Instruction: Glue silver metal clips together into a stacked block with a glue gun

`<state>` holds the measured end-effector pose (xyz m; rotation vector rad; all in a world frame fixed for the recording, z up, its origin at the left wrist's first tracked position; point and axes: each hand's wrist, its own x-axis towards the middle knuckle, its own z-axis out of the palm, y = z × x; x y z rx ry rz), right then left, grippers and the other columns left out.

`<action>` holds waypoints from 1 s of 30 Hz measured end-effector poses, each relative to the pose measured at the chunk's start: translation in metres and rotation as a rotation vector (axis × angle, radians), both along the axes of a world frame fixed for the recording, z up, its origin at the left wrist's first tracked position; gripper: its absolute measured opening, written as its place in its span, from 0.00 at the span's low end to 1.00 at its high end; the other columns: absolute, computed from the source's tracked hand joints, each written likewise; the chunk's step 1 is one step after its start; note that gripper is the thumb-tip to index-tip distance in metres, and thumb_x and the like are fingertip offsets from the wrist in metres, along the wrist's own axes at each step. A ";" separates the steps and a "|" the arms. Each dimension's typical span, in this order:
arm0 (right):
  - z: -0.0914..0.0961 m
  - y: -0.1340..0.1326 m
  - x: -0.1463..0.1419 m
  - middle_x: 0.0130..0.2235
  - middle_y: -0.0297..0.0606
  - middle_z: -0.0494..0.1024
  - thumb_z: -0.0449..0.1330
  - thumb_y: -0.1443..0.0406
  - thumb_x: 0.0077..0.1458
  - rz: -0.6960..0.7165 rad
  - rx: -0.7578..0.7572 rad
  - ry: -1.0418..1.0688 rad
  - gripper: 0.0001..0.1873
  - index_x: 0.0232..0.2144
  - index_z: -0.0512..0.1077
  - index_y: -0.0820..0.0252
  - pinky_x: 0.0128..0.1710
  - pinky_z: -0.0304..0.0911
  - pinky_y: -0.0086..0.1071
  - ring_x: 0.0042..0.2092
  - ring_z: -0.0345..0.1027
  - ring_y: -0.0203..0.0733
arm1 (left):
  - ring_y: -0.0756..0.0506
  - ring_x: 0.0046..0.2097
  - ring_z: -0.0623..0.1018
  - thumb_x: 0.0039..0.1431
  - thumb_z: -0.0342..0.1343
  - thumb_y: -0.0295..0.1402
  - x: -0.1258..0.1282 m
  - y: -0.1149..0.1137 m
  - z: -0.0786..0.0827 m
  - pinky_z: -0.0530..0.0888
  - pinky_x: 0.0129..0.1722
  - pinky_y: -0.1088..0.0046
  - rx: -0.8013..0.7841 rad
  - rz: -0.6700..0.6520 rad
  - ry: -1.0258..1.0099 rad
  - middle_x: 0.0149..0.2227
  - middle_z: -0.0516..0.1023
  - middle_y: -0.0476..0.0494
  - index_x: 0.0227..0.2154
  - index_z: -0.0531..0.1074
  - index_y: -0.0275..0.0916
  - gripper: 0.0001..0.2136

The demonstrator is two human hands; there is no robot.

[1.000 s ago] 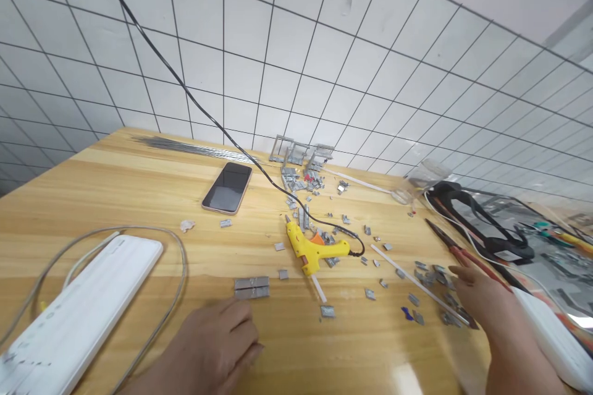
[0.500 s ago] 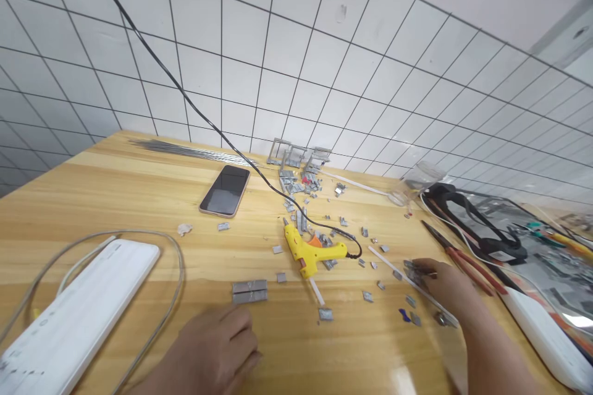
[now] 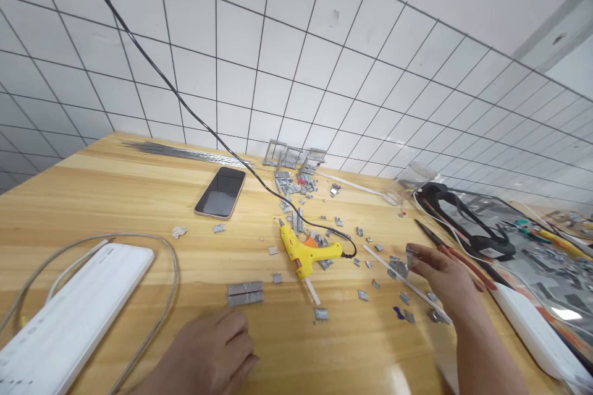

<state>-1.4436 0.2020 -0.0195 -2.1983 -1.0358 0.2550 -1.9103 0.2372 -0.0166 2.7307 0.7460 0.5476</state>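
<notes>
My right hand is raised a little over the right side of the table, thumb and fingers pinching a small grey metal piece. Just below it lies a cluster of similar grey pieces, beside a white glue stick. My left hand rests on the wood with its fingers curled in; nothing shows in them. Two grey strips lie side by side just beyond it. Between the hands sits a yellow glue gun with a glue stick poking out of its back.
Grey frames stand near the tiled wall. A phone, thin metal rods and a white power strip are on the left. Pliers and a black strap lie at right. The black cord crosses the view.
My right hand has lifted from the cluster of grey pieces, with one piece now visible in its fingertips. The left hand stays in place. The view has shifted slightly.
</notes>
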 end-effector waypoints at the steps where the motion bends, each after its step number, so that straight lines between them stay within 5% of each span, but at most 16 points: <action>1: 0.000 0.000 0.002 0.45 0.50 0.79 0.55 0.56 0.45 -0.033 -0.010 -0.037 0.31 0.50 0.70 0.66 0.44 0.68 0.40 0.45 0.75 0.53 | 0.47 0.32 0.73 0.61 0.46 0.24 0.000 0.000 0.001 0.68 0.29 0.74 0.003 -0.001 0.007 0.30 0.74 0.49 0.27 0.68 0.41 0.11; 5: 0.000 -0.003 0.009 0.43 0.51 0.80 0.53 0.62 0.44 -0.119 -0.112 -0.185 0.29 0.50 0.72 0.64 0.49 0.62 0.48 0.51 0.70 0.59 | 0.48 0.32 0.73 0.61 0.45 0.24 0.001 0.002 0.005 0.69 0.30 0.75 0.009 0.006 0.012 0.31 0.74 0.48 0.27 0.68 0.41 0.11; 10: 0.001 -0.004 0.006 0.35 0.41 0.82 0.56 0.63 0.41 0.009 -0.278 -0.234 0.19 0.37 0.79 0.57 0.39 0.66 0.37 0.40 0.76 0.51 | 0.48 0.32 0.73 0.61 0.47 0.23 0.001 0.002 0.003 0.68 0.28 0.75 0.007 -0.002 0.039 0.31 0.75 0.48 0.27 0.69 0.41 0.10; 19: 0.004 0.001 -0.002 0.27 0.35 0.80 0.55 0.65 0.41 0.027 -0.426 -0.359 0.16 0.34 0.78 0.55 0.25 0.60 0.31 0.29 0.74 0.46 | 0.47 0.33 0.73 0.62 0.46 0.24 0.001 0.002 0.003 0.69 0.30 0.74 0.002 0.001 0.037 0.32 0.75 0.47 0.28 0.69 0.41 0.11; 25: 0.002 0.003 0.001 0.28 0.41 0.81 0.56 0.64 0.39 -0.031 -0.416 -0.408 0.14 0.30 0.79 0.56 0.26 0.62 0.34 0.31 0.75 0.52 | 0.47 0.32 0.73 0.59 0.50 0.23 0.003 -0.001 0.008 0.67 0.28 0.76 0.001 0.004 0.018 0.31 0.75 0.48 0.26 0.68 0.41 0.09; 30: 0.014 -0.004 -0.005 0.27 0.45 0.81 0.57 0.58 0.41 -0.063 -0.253 -0.406 0.15 0.29 0.78 0.60 0.27 0.66 0.38 0.31 0.75 0.54 | 0.48 0.30 0.72 0.59 0.49 0.23 0.005 -0.002 0.006 0.65 0.26 0.76 0.019 -0.013 -0.027 0.29 0.73 0.49 0.25 0.67 0.40 0.10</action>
